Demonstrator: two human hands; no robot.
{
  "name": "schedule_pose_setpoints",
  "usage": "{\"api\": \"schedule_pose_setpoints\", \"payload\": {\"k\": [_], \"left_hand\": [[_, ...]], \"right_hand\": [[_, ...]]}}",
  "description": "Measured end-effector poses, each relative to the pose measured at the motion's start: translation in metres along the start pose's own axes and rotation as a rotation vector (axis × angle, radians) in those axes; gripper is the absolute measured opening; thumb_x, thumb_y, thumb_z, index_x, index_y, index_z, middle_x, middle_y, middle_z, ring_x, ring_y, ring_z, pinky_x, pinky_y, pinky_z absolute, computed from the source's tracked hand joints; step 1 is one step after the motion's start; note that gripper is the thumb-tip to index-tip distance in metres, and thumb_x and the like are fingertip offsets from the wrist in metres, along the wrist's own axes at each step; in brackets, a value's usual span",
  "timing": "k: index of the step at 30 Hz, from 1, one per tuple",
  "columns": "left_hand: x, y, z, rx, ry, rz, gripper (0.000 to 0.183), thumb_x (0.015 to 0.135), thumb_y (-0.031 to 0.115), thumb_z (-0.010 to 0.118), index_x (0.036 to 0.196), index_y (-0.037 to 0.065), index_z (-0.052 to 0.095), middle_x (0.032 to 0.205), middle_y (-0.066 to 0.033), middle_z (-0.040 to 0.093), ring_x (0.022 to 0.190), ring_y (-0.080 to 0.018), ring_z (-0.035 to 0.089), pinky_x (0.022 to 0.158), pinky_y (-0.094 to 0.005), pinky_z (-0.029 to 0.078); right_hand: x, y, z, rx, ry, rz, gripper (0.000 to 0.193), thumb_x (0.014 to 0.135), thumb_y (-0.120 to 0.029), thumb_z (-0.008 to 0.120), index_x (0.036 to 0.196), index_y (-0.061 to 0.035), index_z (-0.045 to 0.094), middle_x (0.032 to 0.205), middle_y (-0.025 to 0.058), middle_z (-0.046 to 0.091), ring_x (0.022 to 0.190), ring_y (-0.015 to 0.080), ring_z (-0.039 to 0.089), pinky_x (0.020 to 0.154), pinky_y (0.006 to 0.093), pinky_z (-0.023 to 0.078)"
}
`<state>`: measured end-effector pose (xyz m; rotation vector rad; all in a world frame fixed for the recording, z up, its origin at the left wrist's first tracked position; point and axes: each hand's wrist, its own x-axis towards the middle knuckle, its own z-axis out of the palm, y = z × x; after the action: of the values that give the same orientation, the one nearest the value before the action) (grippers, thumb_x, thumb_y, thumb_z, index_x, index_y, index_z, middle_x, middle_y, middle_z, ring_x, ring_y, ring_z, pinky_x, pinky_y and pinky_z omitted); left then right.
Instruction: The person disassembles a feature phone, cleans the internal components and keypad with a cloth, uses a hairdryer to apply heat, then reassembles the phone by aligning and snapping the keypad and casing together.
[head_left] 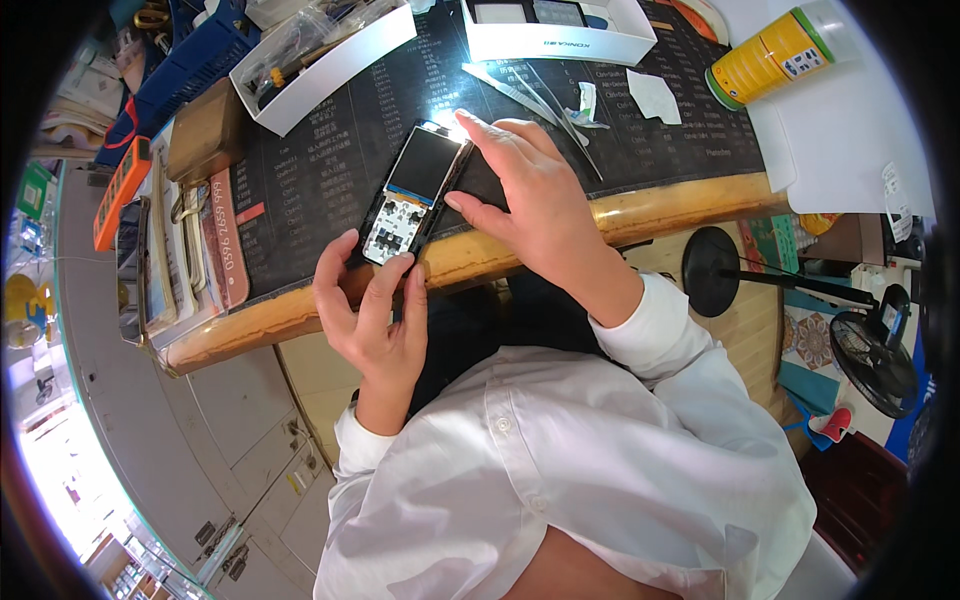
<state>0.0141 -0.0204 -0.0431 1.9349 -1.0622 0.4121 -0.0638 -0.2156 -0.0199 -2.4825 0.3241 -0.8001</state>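
Observation:
An opened handheld device (425, 165) lies at a slant near the front edge of the dark desk mat. Its dark screen is at the upper end, and a bare white button board (397, 225) with black contacts shows below it. My left hand (370, 310) grips the lower end, its fingers bent around the bottom edge. From the right, my right hand (525, 190) holds the device, fingertips at its top corner and thumb by the right side. Metal tweezers (560, 118) lie just beyond my right hand, beside a small whitish scrap (587, 100).
A white box of parts (345, 68) and a brown block (205, 130) stand at the left. Another white box (560, 42) is at the back. On the right are a paper piece (654, 97) and a yellow canister (768, 58). A wooden edge (690, 203) borders the desk.

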Motion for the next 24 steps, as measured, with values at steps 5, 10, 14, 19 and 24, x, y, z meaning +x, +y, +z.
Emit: {"api": "schedule_pose_setpoints", "payload": {"k": [5, 10, 14, 19, 24], "left_hand": [[-0.0011, -0.003, 0.0072, -0.124, 0.126, -0.056, 0.046, 0.08, 0.009, 0.087, 0.117, 0.003, 0.06, 0.133, -0.0237, 0.054, 0.111, -0.0351, 0.061, 0.092, -0.0414, 0.052], [-0.0026, -0.0046, 0.0039, -0.059, 0.091, -0.015, 0.049, 0.081, 0.009, 0.087, 0.12, 0.005, 0.059, 0.134, -0.0237, 0.051, 0.114, -0.0353, 0.06, 0.089, -0.0409, 0.054], [-0.0026, -0.0044, 0.0013, -0.062, 0.035, -0.027, 0.036, 0.083, 0.008, 0.086, 0.114, 0.005, 0.068, 0.137, -0.0191, 0.047, 0.117, -0.035, 0.062, 0.095, -0.0417, 0.053], [-0.0026, -0.0022, -0.0011, 0.034, 0.009, -0.001, 0.025, 0.084, 0.007, 0.083, 0.109, 0.007, 0.076, 0.135, -0.0187, 0.048, 0.117, -0.0332, 0.059, 0.095, -0.0406, 0.051], [-0.0027, -0.0032, -0.0022, 0.084, -0.006, 0.045, 0.025, 0.087, 0.009, 0.081, 0.111, 0.007, 0.074, 0.133, -0.0191, 0.05, 0.118, -0.0329, 0.057, 0.096, -0.0398, 0.05]], "right_hand": [[-0.0008, 0.0014, 0.0029, 0.011, 0.028, -0.004, 0.073, 0.081, -0.02, 0.084, 0.145, -0.0039, 0.052, 0.117, 0.0169, 0.069, 0.117, 0.036, 0.06, 0.099, 0.0427, 0.05], [-0.0009, 0.0023, 0.0043, 0.031, 0.047, -0.014, 0.072, 0.081, -0.019, 0.084, 0.146, -0.0061, 0.054, 0.118, 0.0171, 0.069, 0.115, 0.0362, 0.06, 0.097, 0.0436, 0.05], [-0.0009, 0.0026, 0.0036, 0.035, 0.049, -0.034, 0.072, 0.082, -0.019, 0.084, 0.146, -0.0071, 0.054, 0.118, 0.0166, 0.069, 0.115, 0.0361, 0.06, 0.097, 0.0433, 0.05], [-0.0005, 0.0028, 0.0005, 0.045, 0.021, -0.049, 0.071, 0.083, -0.017, 0.082, 0.145, -0.0016, 0.051, 0.113, 0.0155, 0.068, 0.116, 0.0357, 0.059, 0.097, 0.0442, 0.049], [0.0006, 0.0049, -0.0033, 0.115, 0.017, -0.005, 0.069, 0.083, -0.015, 0.081, 0.145, -0.0055, 0.052, 0.111, 0.0154, 0.069, 0.111, 0.0361, 0.061, 0.095, 0.0437, 0.05]]}}
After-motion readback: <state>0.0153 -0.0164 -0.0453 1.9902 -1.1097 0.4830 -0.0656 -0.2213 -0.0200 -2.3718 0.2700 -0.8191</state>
